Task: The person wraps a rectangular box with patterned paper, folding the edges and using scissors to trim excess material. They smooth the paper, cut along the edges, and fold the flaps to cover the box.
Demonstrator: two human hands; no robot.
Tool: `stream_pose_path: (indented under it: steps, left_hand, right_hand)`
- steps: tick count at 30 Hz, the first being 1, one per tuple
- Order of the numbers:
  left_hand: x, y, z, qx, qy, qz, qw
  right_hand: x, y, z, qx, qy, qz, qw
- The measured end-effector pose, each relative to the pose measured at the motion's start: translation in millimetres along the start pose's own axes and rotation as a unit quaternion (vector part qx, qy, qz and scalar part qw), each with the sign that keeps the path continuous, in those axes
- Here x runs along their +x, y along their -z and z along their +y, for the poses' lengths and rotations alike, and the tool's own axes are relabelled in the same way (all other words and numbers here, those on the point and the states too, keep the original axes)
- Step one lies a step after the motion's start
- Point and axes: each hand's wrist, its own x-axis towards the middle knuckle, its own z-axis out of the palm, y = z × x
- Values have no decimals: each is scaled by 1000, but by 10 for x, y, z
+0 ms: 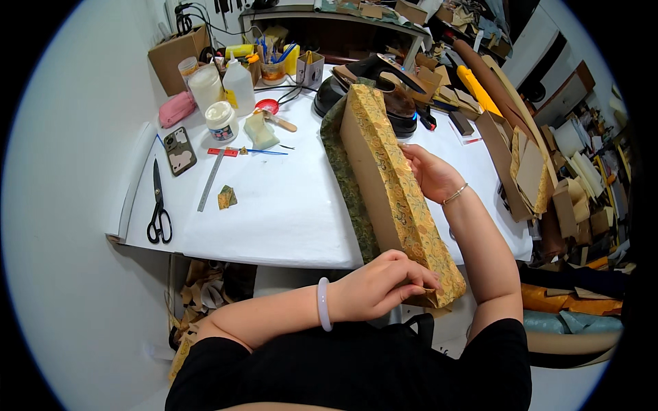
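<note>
Lying lengthwise across the near half of the white desk (288, 219), a long cardboard box (391, 192) partly covered in yellow patterned fabric is seen between the two hands. Its near end is gripped by the left hand (380, 284), whose fingers are curled closed over the fabric at the bottom corner. The right hand (428, 171) is laid against the box's right face about midway along, palm to the fabric, fingers partly bent; whether anything is pinched there cannot be told. A strip of green patterned fabric (349, 185) is noted under the box's left edge. Well apart to the left, black scissors (159, 205), a steel ruler (211, 181) and a small fabric scrap (227, 197) are recorded. White glue bottles (238, 85) are noted at the desk's far side.
</note>
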Motion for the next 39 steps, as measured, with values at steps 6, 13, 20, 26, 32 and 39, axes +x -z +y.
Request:
stream_pose_path:
  steps: [6, 13, 20, 26, 32, 39]
  left_hand:
    - [25, 88, -19, -59, 22, -19, 998]
    - [-237, 733, -29, 47, 77, 202, 975]
    - [-1201, 1669, -80, 538, 352, 264, 719]
    - [-587, 1391, 53, 578, 174, 184, 776]
    - [308, 812, 51, 503, -40, -32, 863]
    - [457, 638, 56, 504, -12, -114, 856]
  right_hand:
    - [12, -50, -105, 3, -36, -15, 999]
    - [52, -51, -12, 36, -46, -13, 998]
    - [-145, -152, 48, -13, -31, 22, 999]
    - [-450, -103, 157, -46, -26, -44, 998]
    - [-736, -209, 235, -68, -7, -34, 997]
    - [-1541, 516, 887, -67, 93, -167, 979]
